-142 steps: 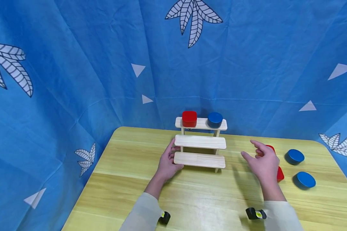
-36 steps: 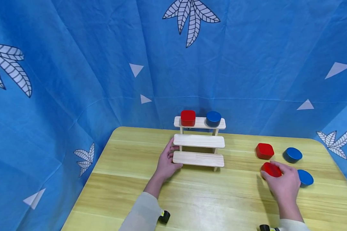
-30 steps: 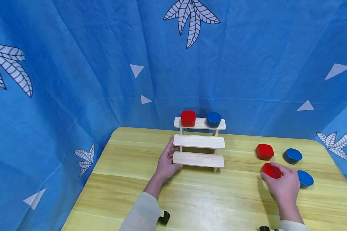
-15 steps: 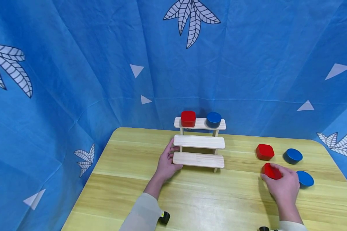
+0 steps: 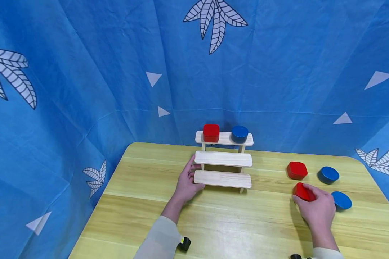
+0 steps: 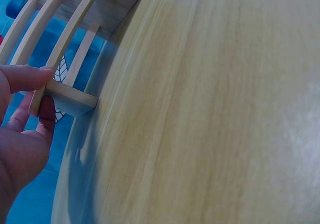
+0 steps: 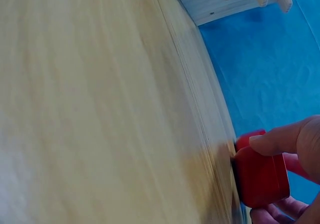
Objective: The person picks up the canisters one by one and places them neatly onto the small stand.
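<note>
- Pinches the near red box (image 5: pixel 300 191) with the right hand (image 5: pixel 319 209) — on the table (image 5: pixel 243 223), just in front of the far red box (image 5: pixel 296 170).
- Grips the left end of the wooden shelf (image 5: pixel 223 158) with the left hand (image 5: pixel 185 186).
- Has the near red box well right of the wooden shelf — roughly in line with its left-to-right long axis.

In the head view we get bright, even light, with a pale glare on the tabletop (image 5: pixel 227 226) in front of the rack (image 5: pixel 223 158). The right hand (image 5: pixel 318 210) casts a soft shadow on its side nearer the rack. Behind the rack, we see the curtain (image 5: pixel 278 72) darken along its folds. Our wrist views look dimmer and smeared, with whitish sheen on the tabletop well away from the rack.
</note>
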Tool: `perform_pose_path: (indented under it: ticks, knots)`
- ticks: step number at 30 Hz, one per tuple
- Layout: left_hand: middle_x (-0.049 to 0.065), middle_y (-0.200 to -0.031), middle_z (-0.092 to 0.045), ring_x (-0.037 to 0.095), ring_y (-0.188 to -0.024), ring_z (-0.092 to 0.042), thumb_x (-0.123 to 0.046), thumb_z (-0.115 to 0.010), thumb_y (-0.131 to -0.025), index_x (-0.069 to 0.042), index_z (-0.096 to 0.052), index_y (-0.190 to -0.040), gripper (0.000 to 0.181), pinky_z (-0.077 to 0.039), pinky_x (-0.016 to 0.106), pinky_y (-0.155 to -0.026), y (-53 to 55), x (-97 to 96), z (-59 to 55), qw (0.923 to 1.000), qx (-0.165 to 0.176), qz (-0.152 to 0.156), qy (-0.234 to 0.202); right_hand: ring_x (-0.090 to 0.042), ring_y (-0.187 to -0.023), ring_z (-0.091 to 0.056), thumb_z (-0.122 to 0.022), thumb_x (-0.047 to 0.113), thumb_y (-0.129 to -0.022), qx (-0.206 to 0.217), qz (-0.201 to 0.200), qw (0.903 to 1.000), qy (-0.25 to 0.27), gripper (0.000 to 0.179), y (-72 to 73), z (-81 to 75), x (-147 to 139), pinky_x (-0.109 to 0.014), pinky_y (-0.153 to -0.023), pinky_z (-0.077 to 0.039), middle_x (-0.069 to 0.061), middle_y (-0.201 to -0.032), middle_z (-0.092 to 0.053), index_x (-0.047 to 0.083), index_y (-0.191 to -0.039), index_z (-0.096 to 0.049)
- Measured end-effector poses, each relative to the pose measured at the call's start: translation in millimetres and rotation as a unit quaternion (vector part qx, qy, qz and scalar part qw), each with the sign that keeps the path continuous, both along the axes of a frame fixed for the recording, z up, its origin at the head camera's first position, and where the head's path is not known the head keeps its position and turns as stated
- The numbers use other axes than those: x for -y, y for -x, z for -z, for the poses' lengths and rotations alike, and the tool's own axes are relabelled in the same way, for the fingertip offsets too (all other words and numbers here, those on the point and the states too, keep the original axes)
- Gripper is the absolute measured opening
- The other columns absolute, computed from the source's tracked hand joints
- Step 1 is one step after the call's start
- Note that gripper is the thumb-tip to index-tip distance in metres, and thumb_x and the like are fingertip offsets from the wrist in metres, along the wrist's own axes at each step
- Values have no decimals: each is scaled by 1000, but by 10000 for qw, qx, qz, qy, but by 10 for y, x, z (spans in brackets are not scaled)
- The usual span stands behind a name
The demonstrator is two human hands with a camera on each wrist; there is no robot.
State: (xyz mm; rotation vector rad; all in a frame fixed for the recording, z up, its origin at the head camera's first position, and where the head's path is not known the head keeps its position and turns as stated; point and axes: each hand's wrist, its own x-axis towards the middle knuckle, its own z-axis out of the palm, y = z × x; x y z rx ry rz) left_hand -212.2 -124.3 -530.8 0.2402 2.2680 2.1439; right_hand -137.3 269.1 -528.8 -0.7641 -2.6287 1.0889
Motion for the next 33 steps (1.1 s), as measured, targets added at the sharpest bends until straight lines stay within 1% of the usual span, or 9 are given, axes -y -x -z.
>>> perform_pose_path:
  ticks: [1, 7, 8, 11, 16, 19, 24, 29, 33]
  knots:
    - [13, -136, -52, 31, -116, -52, 30, -71, -67, -26, -27, -160, 117, -52, 35, -91, -17, -2, -40, 10000, 9, 14, -7, -52, -132, -28, -80, 16, -82, -5, 1, 10000, 0, 67, -2, 0, 1, -69, -89, -40, -34, -140, -35, 3, -142, -54]
    - [17, -137, -50, 34, -117, -52, 31, -70, -68, -18, -23, -161, 115, -53, 38, -91, -4, 6, -46, 9999, 4, 95, -51, -51, -132, -29, -81, 18, -81, -71, 6, 10000, -12, 68, -7, -1, 10, -69, -90, -36, -33, -140, -38, 3, -142, -55]
    - [16, -137, -50, 33, -116, -52, 31, -71, -67, -19, -24, -161, 116, -53, 36, -90, 14, 8, -6, 9999, -21, 91, -53, -51, -132, -29, -81, 18, -81, -84, 7, 10000, -12, 68, -8, -4, 15, -69, -90, -36, -33, -139, -38, 3, -142, -55]
    - [12, -136, -52, 30, -115, -53, 30, -71, -67, -22, -26, -160, 116, -53, 35, -89, 12, 6, 2, 10000, -28, 48, -33, -51, -131, -30, -81, 18, -81, -124, -3, 9999, -6, 68, -9, -17, 29, -68, -89, -36, -33, -139, -39, 4, -142, -55]
    - [10, -136, -52, 28, -114, -53, 29, -71, -67, -27, -27, -160, 117, -53, 34, -89, 15, 6, 1, 10000, 46, 0, 7, -51, -131, -31, -82, 19, -81, -260, -34, 9997, -14, 67, -7, -36, 50, -67, -91, -34, -32, -138, -41, 4, -141, -56]
    - [12, -136, -52, 28, -114, -53, 29, -71, -67, -26, -26, -160, 117, -53, 34, -89, 12, 7, -2, 10000, 40, 2, 10, -51, -130, -33, -82, 19, -81, -357, -43, 9993, -35, 66, -14, -45, 63, -67, -92, -32, -32, -137, -42, 4, -139, -58]
    - [15, -136, -51, 30, -113, -53, 30, -71, -67, -22, -26, -160, 116, -54, 34, -88, 10, 5, 0, 10000, -30, 45, -30, -50, -129, -34, -82, 18, -81, -409, -39, 9992, -29, 65, -21, -66, 95, -66, -92, -32, -32, -137, -43, 4, -139, -58]
    - [16, -138, -50, 31, -116, -53, 30, -70, -68, -25, -26, -160, 117, -53, 34, -90, 12, 6, -7, 10000, 10, 71, -28, -49, -130, -33, -82, 19, -81, -374, -24, 9993, 62, 67, -19, -110, 139, -66, -92, -34, -31, -139, -41, 4, -141, -57]
    - [16, -138, -49, 32, -117, -52, 30, -70, -68, -26, -26, -160, 117, -53, 35, -91, 10, 9, -11, 10000, 42, 73, -27, -49, -130, -34, -82, 17, -81, -463, -47, 9989, 93, 66, -20, -133, 172, -66, -92, -35, -31, -138, -42, 4, -140, -57]
